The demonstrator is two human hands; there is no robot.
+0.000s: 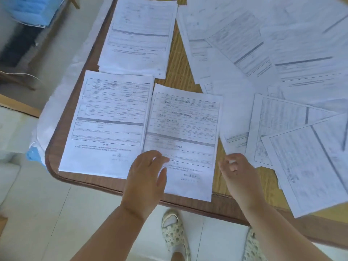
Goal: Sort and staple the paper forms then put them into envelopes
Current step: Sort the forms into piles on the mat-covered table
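— Three tidy stacks of forms sit at the bench's (56,155) left end; the nearest stack (181,140) overhangs the front edge.
— And the hands?
— The left hand (146,178) lies spread on that stack's lower left corner. The right hand (238,172) hovers just beside its right edge, fingers loosely curled, holding nothing.
— Free room?
— A bare strip of woven mat (180,72) runs between the stacks and the loose sheets (282,53) fanned rightward.

Woven mat (180,68) on table (62,119); patterned slippers (175,232) below.
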